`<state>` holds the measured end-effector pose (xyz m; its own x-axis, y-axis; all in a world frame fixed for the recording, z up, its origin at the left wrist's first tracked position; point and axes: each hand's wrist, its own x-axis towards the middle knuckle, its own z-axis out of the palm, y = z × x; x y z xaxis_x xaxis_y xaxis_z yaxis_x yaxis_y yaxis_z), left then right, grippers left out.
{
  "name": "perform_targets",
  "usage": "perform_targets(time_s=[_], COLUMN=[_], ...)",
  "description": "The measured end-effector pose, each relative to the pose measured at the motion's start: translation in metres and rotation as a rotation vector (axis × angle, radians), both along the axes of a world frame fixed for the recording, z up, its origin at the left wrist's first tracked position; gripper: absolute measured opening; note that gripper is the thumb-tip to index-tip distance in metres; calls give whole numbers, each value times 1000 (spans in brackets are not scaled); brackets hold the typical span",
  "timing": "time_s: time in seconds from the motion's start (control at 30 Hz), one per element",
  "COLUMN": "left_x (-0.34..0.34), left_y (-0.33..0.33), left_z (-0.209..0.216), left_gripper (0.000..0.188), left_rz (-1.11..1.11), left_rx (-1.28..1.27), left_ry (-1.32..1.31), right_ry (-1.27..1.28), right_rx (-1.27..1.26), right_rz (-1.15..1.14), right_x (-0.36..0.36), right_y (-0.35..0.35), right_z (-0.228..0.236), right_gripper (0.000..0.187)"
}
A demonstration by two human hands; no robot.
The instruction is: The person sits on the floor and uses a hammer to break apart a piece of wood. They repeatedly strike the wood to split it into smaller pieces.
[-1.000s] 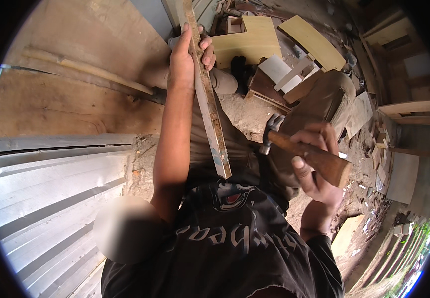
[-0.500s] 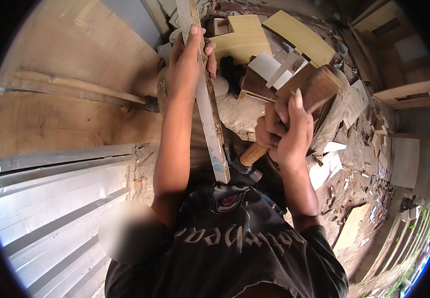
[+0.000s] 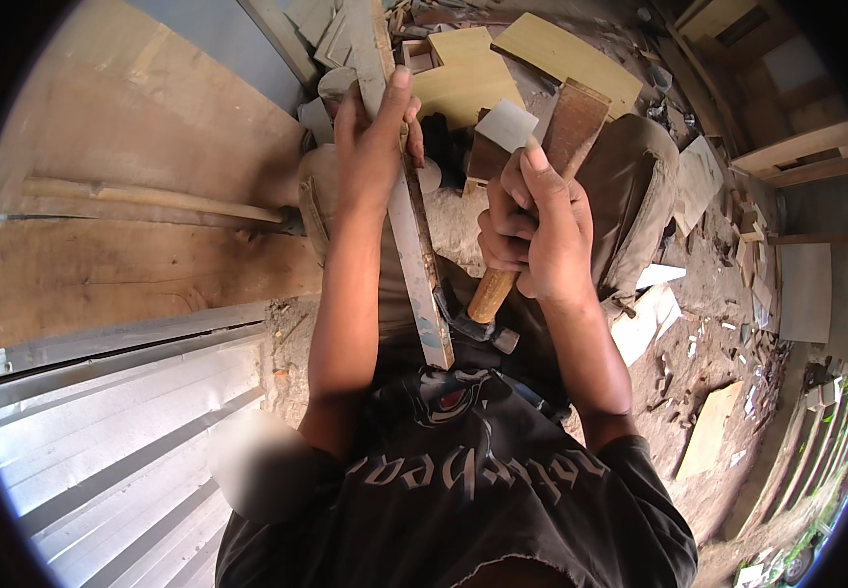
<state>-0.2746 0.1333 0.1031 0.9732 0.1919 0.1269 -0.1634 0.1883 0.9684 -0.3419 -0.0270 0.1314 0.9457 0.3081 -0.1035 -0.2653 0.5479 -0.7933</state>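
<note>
Got my left hand wrapped tight round a long narrow wood strip, gripping it up near the top end, with the strip running down toward my lap. My right hand is closed hard on the wooden handle of a hammer, head pointing down toward me and sitting right by the lower end of the strip. Looks like the claw side is against the wood, maybe on a nail, but honestly the head is half in shadow and I can't tell for sure.

How I'd handle this bit: keep the strip pinned so it doesn't twist when the hammer levers against it. My left thumb is lying along the face of the strip, which helps, but it's well apart from where the hammer bites, so the low end can flex. I'd brace that end on my knee. Lever slowly with the handle, don't yank, since the head is pointing at my own belly and a slip comes straight at me.

Around me there's a pile of plywood offcuts ahead, a big flat board on my left with a long wooden handle lying across it, and corrugated metal sheet below that.
</note>
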Motion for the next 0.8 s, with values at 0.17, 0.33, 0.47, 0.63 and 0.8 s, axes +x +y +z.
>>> perform_targets(time_s=[0.17,0.33,0.47,0.63,0.8], left_x=[-5,-4,-9,-4,-3], left_y=[-1,4,-3,-3,13], left_z=[-7,-3,-1,-6,-23], left_gripper=[29,22,24,25,23], left_rz=[-23,-66,-98,-99,-30], left_rx=[-53,-157,-149,-176,-204], left_ry=[16,-24,-52,-37,15], right_ry=[0,-109,-60,-46,-253], right_rx=[43,-50,-31,11,192], right_rz=[-28,-83,-102,-252,-345], right_x=[-10,-24,-17,-16,-47], right_y=[-4,4,0,1,-20], right_z=[-2,4,6,11,-34], right_gripper=[44,41,41,44,38])
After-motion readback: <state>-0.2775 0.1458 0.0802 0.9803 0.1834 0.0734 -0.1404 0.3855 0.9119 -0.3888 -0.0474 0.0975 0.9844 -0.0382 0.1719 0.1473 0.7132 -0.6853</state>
